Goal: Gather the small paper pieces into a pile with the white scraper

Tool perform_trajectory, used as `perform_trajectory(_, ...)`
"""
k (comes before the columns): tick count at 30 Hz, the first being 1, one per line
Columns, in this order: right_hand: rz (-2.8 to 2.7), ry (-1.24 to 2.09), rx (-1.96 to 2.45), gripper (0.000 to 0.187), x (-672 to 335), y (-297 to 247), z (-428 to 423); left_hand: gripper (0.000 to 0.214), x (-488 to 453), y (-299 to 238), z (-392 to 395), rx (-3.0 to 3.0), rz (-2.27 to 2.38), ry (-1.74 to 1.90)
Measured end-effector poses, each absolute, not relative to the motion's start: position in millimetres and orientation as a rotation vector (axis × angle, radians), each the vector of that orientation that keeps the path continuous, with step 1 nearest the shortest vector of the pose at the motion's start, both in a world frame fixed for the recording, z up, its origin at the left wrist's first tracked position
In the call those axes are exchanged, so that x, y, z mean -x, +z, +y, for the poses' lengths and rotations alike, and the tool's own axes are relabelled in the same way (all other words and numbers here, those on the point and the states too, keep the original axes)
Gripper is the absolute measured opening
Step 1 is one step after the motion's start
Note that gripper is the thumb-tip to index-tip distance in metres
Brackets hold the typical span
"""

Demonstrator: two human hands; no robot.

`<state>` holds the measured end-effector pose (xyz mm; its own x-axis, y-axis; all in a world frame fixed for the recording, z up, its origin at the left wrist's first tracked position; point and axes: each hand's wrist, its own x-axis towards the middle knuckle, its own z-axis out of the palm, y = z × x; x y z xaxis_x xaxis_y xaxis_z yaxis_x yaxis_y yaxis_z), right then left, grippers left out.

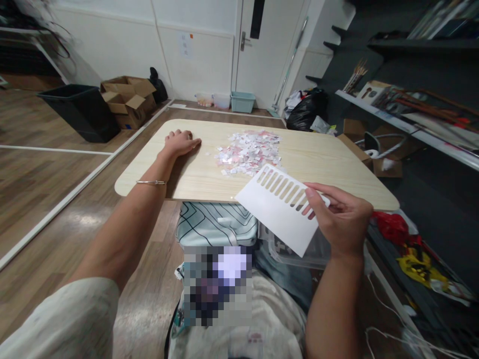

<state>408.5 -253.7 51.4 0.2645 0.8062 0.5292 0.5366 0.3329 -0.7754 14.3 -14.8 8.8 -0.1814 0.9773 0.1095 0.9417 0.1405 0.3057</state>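
My right hand (339,212) grips a white slotted plastic scraper (279,212) at its slotted edge, thumb on top. The scraper is tilted in front of the table's near edge, its smooth side toward me. A loose pile of small white and pink paper scraps (250,152) lies on the pale wooden table (318,159), just beyond the scraper. To the left of the pile, my left hand (181,142) rests on the tabletop with its fingers apart and nothing seen in it. A metal bangle is on that wrist.
Under the table's near edge are a pale blue patterned bag (215,224) and a clear plastic box (299,254). A black bin (80,112) and an open cardboard box (129,99) stand at the left. Dark shelves (430,199) line the right side.
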Motion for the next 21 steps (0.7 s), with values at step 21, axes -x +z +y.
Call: perform_trajectory(21,-1.388,0.236,1.309,0.022,-410.1,44.1,-254.1,0.066,-12.9,8.1,-14.1,-1.932,2.259,0.489)
